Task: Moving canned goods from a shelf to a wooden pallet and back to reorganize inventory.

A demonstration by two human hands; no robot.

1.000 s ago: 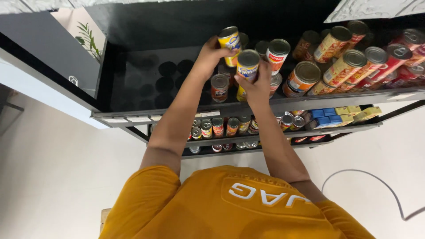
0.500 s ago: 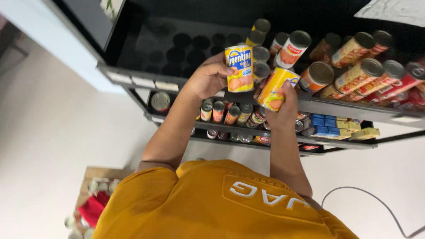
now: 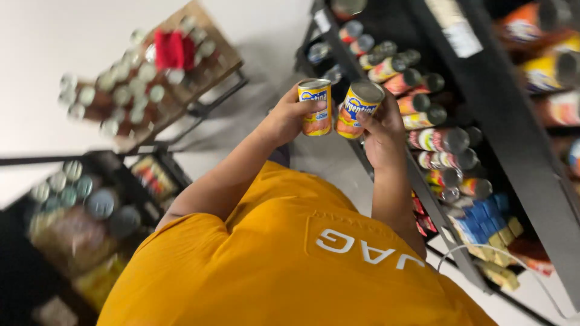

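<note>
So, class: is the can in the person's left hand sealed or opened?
Sealed, as far as shows. The left hand holds the yellow can upright, its flat metal lid unbroken. The bottom is hidden.

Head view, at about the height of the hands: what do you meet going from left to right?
Cart of jars → left hand → left can → right can → right hand → shelf cans → black shelf rail.

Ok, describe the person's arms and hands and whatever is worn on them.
Both arms are bare from the short sleeves down. The left hand and right hand wear no gloves; no watch or rings can be seen. The sleeves belong to an orange-yellow T-shirt with white lettering.
</note>
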